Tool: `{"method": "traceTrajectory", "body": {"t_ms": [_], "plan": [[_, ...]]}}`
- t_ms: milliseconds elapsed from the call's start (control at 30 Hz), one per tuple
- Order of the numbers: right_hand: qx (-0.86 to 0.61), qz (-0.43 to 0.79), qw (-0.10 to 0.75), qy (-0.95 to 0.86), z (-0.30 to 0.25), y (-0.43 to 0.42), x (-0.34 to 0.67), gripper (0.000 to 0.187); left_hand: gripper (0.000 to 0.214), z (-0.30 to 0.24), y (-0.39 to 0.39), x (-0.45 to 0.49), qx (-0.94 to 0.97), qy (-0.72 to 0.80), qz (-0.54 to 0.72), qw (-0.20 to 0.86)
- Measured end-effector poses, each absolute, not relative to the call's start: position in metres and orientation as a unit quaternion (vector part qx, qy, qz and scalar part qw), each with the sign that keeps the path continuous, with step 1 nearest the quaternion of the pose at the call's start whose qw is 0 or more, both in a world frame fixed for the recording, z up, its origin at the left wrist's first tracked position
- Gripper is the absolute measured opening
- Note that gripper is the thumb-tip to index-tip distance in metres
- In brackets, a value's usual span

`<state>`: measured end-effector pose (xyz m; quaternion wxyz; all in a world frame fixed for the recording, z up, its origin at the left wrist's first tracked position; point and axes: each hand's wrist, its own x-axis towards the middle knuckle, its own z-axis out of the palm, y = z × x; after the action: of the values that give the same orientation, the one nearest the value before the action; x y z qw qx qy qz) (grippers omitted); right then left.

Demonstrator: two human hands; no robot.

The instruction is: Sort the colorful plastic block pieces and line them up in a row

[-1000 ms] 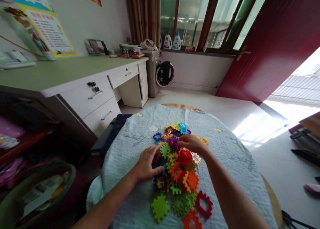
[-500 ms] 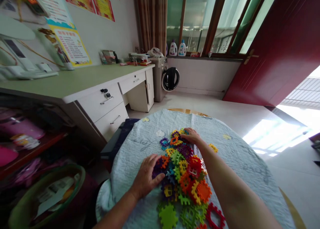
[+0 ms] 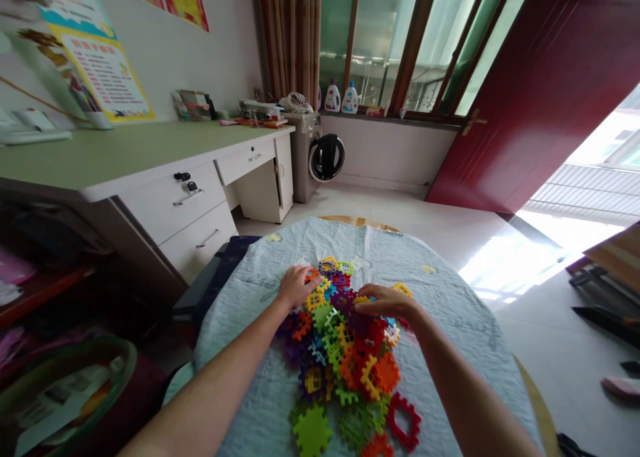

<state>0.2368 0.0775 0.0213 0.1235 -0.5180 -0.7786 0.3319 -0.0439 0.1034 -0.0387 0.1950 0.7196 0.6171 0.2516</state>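
Note:
A heap of colourful interlocking plastic building pieces (image 3: 340,354) lies on a pale blue quilted tablecloth (image 3: 250,297) over a round table. My left hand (image 3: 299,287) rests on the far left of the heap, fingers spread over small orange and yellow pieces. My right hand (image 3: 385,302) lies across the heap's right side, its fingers over purple and yellow pieces. Neither hand clearly grips a piece. A green gear-shaped piece (image 3: 312,430) and a red hollow piece (image 3: 403,422) lie at the near edge of the heap.
A white desk (image 3: 175,204) with a green top and drawers stands to the left. A round basket (image 3: 65,404) sits at lower left. Beyond the table are a washing machine (image 3: 305,150) and an open dark red door (image 3: 515,104).
My left hand has moved forward to the far left of the heap, while my right hand has drawn back toward me. The pieces sit closer together, and the view has shifted slightly.

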Motion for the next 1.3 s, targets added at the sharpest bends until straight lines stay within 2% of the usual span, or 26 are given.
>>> {"method": "traceTrajectory", "body": {"t_ms": [100,233,300,367,433,600,700,800,900,967,1033,1067,1200,1300], "plan": [[-0.53,0.369,0.054,-0.762,0.029,0.093,0.241,0.042,0.042,-0.03,0.098,-0.033,0.751,0.56,0.229,0.263],[-0.619,0.292,0.1,-0.722,0.014,0.131,0.218,0.045,0.052,-0.017,0.071,-0.026,0.764,0.48,0.212,0.375],[-0.632,0.275,0.125,-0.714,0.001,0.145,0.2,0.053,0.05,-0.01,0.059,-0.027,0.764,0.44,0.197,0.428],[-0.636,0.275,0.136,-0.708,-0.009,0.153,0.183,0.066,0.045,-0.005,0.054,-0.03,0.772,0.425,0.186,0.435],[-0.632,0.287,0.135,-0.708,-0.012,0.156,0.172,0.07,0.04,-0.004,0.057,-0.032,0.782,0.442,0.197,0.393],[-0.559,0.344,0.114,-0.746,0.003,0.136,0.162,0.038,0.035,-0.019,0.093,-0.031,0.753,0.53,0.295,0.256],[-0.504,0.379,0.095,-0.77,0.017,0.11,0.163,0.025,0.037,-0.03,0.119,-0.022,0.75,0.574,0.254,0.209],[-0.421,0.422,0.082,-0.799,0.027,0.083,0.171,0.021,0.035,-0.034,0.131,-0.01,0.768,0.571,0.188,0.219],[-0.374,0.475,0.106,-0.79,0.03,0.071,0.195,0.025,0.031,-0.028,0.125,-0.002,0.796,0.533,0.152,0.243],[-0.457,0.43,0.15,-0.765,0.026,0.074,0.22,0.027,0.034,-0.021,0.114,-0.001,0.817,0.5,0.121,0.261],[-0.625,0.278,0.18,-0.707,0.016,0.081,0.246,0.028,0.037,-0.014,0.098,-0.004,0.829,0.473,0.106,0.279],[-0.665,0.241,0.185,-0.682,0.011,0.085,0.258,0.032,0.038,-0.012,0.09,-0.007,0.831,0.464,0.106,0.288],[-0.749,0.186,0.156,-0.617,-0.013,0.085,0.284,0.055,0.038,-0.003,0.051,-0.022,0.829,0.443,0.121,0.319],[-0.741,0.184,0.115,-0.635,-0.022,0.073,0.279,0.048,0.04,0.0,0.023,-0.033,0.824,0.456,0.14,0.307]]}}
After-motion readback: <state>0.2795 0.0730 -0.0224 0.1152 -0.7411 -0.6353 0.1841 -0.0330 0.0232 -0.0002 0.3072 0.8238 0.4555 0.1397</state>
